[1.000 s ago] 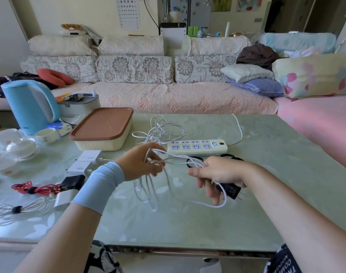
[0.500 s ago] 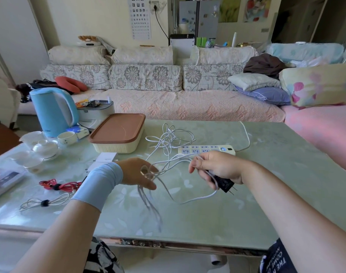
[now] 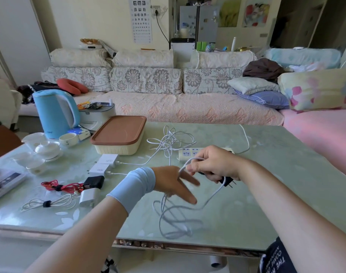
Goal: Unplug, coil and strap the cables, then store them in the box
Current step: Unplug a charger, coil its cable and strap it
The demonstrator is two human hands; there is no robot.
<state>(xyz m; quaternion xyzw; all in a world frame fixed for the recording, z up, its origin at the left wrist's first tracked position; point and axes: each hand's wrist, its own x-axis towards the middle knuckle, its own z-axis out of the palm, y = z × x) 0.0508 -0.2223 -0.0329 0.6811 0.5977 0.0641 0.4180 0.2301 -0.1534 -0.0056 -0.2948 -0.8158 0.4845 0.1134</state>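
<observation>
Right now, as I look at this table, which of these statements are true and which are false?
1. The box has its lid on. True.
2. The right hand holds a red cable. False: it pinches the white cable and grips a black plug.
3. The blue kettle stands left of the box. True.
4. The power strip lies inside the box. False: it lies on the table, behind the right hand.

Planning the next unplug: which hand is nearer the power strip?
Right. The right hand overlaps the power strip in view; the left hand is farther back, toward the person.
</observation>
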